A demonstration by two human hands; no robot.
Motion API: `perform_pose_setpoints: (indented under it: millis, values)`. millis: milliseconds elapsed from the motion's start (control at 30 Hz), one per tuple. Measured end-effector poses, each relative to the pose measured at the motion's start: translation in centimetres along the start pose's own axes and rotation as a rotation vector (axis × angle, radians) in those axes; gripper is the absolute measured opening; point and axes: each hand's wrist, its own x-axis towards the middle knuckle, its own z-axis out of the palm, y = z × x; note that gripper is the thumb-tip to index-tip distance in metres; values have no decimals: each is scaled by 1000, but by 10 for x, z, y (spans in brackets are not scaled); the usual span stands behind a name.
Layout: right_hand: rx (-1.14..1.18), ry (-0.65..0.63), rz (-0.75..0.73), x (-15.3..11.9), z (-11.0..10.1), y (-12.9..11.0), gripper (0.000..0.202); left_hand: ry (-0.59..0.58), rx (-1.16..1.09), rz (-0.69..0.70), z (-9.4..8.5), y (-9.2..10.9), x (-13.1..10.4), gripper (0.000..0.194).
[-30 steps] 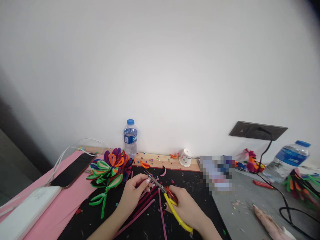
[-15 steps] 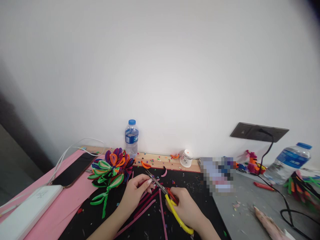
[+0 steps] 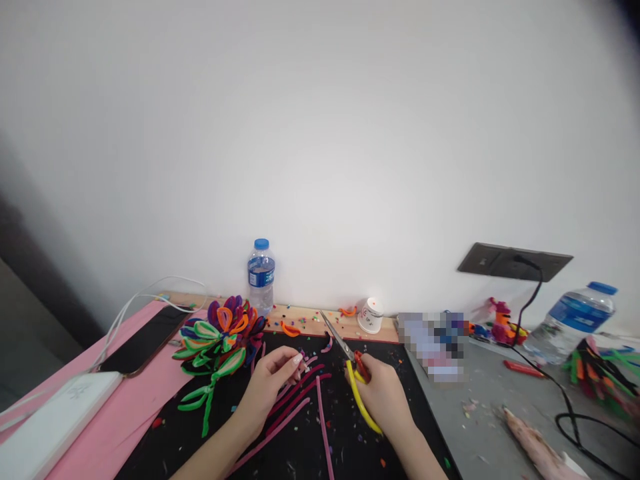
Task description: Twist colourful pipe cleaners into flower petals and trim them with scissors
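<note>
Lower centre: your right hand [image 3: 384, 395] grips scissors [image 3: 345, 345], presumably rigid, best held by handles [image 3: 357, 398]; left hand [image 3: 273, 379] pinched, contents unclear.

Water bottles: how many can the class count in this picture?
2: the left bottle stands behind the colourful flowers; the right bottle is below and right of the wall socket.

Left grip [image 3: 274, 377] pinched, right grip [image 3: 384, 390] curled (both apart)
</note>
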Motion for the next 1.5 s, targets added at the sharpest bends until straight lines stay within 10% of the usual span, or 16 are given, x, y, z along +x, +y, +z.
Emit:
perform_pose_setpoints:
  millis: [200,533,767,1000,1500]
  values:
    - [-80,6,136,8,2,21,10,61,-168,-107,0,-5,0,24]
    - [167,202,-122,9,-1,11,15,137,-218,-140,2,-3,-1,28]
    - [416,-71,-240,-6,1,-18,12,191,-106,-69,0,-9,0,23]
    - [481,-261,-297,-16,14,-32,9,136,-118,-120,10,-13,-7,20]
    - [495,-111,-183,-12,15,-27,21,-120,204,-133,17,-17,-8,21]
